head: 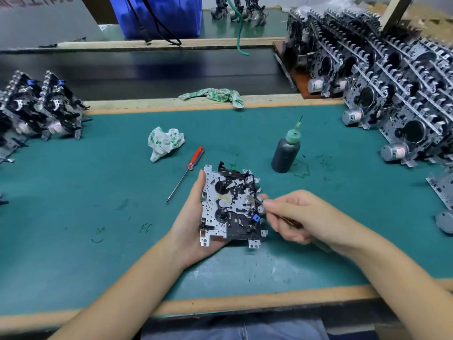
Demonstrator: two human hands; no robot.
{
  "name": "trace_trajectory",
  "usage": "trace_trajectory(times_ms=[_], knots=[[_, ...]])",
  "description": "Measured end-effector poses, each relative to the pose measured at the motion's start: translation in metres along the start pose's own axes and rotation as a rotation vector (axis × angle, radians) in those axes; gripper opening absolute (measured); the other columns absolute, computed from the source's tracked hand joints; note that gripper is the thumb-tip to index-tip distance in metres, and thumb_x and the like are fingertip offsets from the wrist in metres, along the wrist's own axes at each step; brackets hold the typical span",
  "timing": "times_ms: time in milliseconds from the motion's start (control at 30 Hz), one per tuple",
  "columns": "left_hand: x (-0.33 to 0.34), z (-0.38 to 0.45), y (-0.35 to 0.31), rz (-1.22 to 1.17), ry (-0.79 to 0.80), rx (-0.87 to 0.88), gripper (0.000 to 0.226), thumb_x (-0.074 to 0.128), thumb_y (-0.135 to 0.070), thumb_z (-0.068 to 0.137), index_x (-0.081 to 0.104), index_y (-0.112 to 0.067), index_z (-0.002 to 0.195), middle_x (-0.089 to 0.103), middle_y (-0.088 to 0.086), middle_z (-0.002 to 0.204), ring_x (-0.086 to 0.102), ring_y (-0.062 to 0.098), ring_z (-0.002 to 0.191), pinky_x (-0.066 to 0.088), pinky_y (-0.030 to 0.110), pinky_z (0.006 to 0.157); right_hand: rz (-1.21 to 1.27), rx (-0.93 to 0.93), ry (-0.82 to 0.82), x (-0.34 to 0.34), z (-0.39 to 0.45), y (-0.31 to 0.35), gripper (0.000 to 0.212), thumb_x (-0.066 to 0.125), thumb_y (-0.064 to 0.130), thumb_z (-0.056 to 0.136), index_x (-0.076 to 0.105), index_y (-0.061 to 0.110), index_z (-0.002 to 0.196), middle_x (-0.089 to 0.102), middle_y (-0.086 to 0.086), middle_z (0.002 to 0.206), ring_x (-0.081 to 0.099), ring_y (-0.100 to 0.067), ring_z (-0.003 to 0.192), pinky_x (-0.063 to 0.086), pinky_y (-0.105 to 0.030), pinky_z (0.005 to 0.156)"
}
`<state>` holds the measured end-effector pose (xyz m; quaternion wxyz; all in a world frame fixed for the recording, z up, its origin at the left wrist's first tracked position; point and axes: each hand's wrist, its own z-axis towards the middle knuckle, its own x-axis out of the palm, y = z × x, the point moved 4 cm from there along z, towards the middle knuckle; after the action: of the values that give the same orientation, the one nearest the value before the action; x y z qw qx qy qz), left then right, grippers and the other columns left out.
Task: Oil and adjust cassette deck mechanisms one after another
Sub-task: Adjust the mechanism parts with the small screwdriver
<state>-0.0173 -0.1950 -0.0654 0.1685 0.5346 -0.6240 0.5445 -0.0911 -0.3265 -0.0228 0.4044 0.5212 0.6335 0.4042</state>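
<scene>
We record a workbench topped with a green mat (98, 182) edged in pale wood. On it: a crumpled white-and-green rag (164, 142); just right of it a red-handled screwdriver (186, 173), lying aslant; a dark oil bottle (286, 150) with green needle nozzle, upright amid green stains. A second rag (215, 95) lies on the far wooden edge. We count two cassette mechanisms (39, 106) standing at far left and stacked rows of mechanisms (397, 94) at right.
</scene>
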Motion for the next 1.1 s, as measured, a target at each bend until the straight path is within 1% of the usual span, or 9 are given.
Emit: trace_trajectory(times_ms=[67, 167, 233, 367, 433, 600, 833, 1000, 1100], knots=[[0.0002, 0.0001, -0.0002, 0.009, -0.008, 0.002, 0.080, 0.030, -0.069, 0.087, 0.060, -0.004, 0.124, 0.058, 0.020, 0.128, 0.061, 0.030, 0.112, 0.043, 0.044, 0.101, -0.022, 0.053, -0.003, 0.0006, 0.0016, 0.0009, 0.042, 0.051, 0.044, 0.083, 0.060, 0.019, 0.050, 0.041, -0.001, 0.037, 0.023, -0.013, 0.036, 0.017, -0.018, 0.038], [-0.0001, 0.0004, -0.0006, 0.015, -0.019, 0.005, 0.081, 0.028, -0.069, 0.088, 0.060, -0.004, 0.125, 0.059, 0.020, 0.126, 0.061, 0.030, 0.109, 0.044, 0.043, 0.100, -0.051, 0.099, 0.015, 0.0031, 0.0041, -0.0016, 0.048, 0.050, 0.036, 0.092, 0.061, 0.018, 0.049, 0.043, -0.001, 0.037, 0.023, -0.012, 0.036, 0.018, -0.019, 0.038], [0.0004, 0.0006, -0.0008, 0.015, -0.025, 0.005, 0.082, 0.026, -0.069, 0.090, 0.058, -0.004, 0.127, 0.058, 0.020, 0.125, 0.060, 0.030, 0.109, 0.043, 0.042, 0.100, -0.074, 0.111, 0.009, 0.0041, 0.0057, -0.0023, 0.049, 0.049, 0.032, 0.094, 0.060, 0.018, 0.049, 0.042, -0.001, 0.037, 0.025, -0.011, 0.035, 0.021, -0.019, 0.038], [0.0002, 0.0009, -0.0010, 0.032, -0.047, 0.005, 0.083, 0.024, -0.070, 0.090, 0.057, -0.003, 0.127, 0.060, 0.021, 0.124, 0.061, 0.031, 0.107, 0.046, 0.042, 0.098, -0.117, 0.141, 0.018, 0.0035, 0.0059, -0.0034, 0.044, 0.050, 0.035, 0.093, 0.057, 0.017, 0.053, 0.041, 0.003, 0.038, 0.041, -0.011, 0.035, 0.035, -0.020, 0.043], [0.0006, 0.0006, -0.0013, 0.026, -0.049, 0.004, 0.084, 0.026, -0.070, 0.089, 0.056, -0.002, 0.126, 0.061, 0.021, 0.123, 0.063, 0.030, 0.106, 0.047, 0.042, 0.096, -0.095, 0.169, 0.037, 0.0028, 0.0041, -0.0048, 0.044, 0.048, 0.034, 0.094, 0.055, 0.018, 0.054, 0.038, 0.003, 0.039, 0.045, -0.011, 0.035, 0.037, -0.021, 0.043], [-0.0010, 0.0008, -0.0014, 0.033, -0.063, 0.002, 0.082, 0.024, -0.070, 0.089, 0.059, -0.005, 0.125, 0.060, 0.020, 0.125, 0.061, 0.031, 0.110, 0.046, 0.042, 0.099, -0.118, 0.189, 0.031, 0.0051, 0.0039, -0.0029, 0.046, 0.044, 0.032, 0.097, 0.051, 0.012, 0.057, 0.028, 0.005, 0.036, 0.019, -0.007, 0.032, 0.019, -0.015, 0.035], [-0.0002, 0.0018, -0.0013, 0.070, -0.124, -0.009, 0.083, 0.025, -0.072, 0.087, 0.062, -0.005, 0.121, 0.059, 0.022, 0.127, 0.061, 0.031, 0.112, 0.050, 0.039, 0.094, -0.107, 0.215, 0.082, 0.0047, 0.0057, -0.0020, 0.065, 0.038, 0.033, 0.100, 0.045, 0.020, 0.037, 0.027, 0.002, 0.029, 0.018, -0.010, 0.028, 0.016, -0.016, 0.037], [0.0012, 0.0033, -0.0010, 0.090, -0.151, -0.010, 0.083, 0.027, -0.071, 0.087, 0.065, -0.004, 0.118, 0.062, 0.022, 0.121, 0.065, 0.031, 0.105, 0.054, 0.038, 0.088, -0.079, 0.269, 0.126, 0.0049, 0.0079, -0.0045, 0.065, 0.037, 0.036, 0.100, 0.036, 0.022, 0.036, 0.022, 0.004, 0.030, 0.015, -0.007, 0.026, 0.012, -0.012, 0.035], [-0.0007, 0.0044, 0.0007, 0.116, -0.160, -0.016, 0.084, 0.028, -0.072, 0.087, 0.061, -0.004, 0.123, 0.061, 0.022, 0.123, 0.061, 0.032, 0.113, 0.050, 0.038, 0.094, -0.006, 0.331, 0.194, 0.0042, 0.0089, -0.0076, 0.058, 0.036, 0.042, 0.098, 0.032, 0.019, 0.045, 0.022, 0.006, 0.033, 0.015, -0.005, 0.026, 0.012, -0.011, 0.033]])
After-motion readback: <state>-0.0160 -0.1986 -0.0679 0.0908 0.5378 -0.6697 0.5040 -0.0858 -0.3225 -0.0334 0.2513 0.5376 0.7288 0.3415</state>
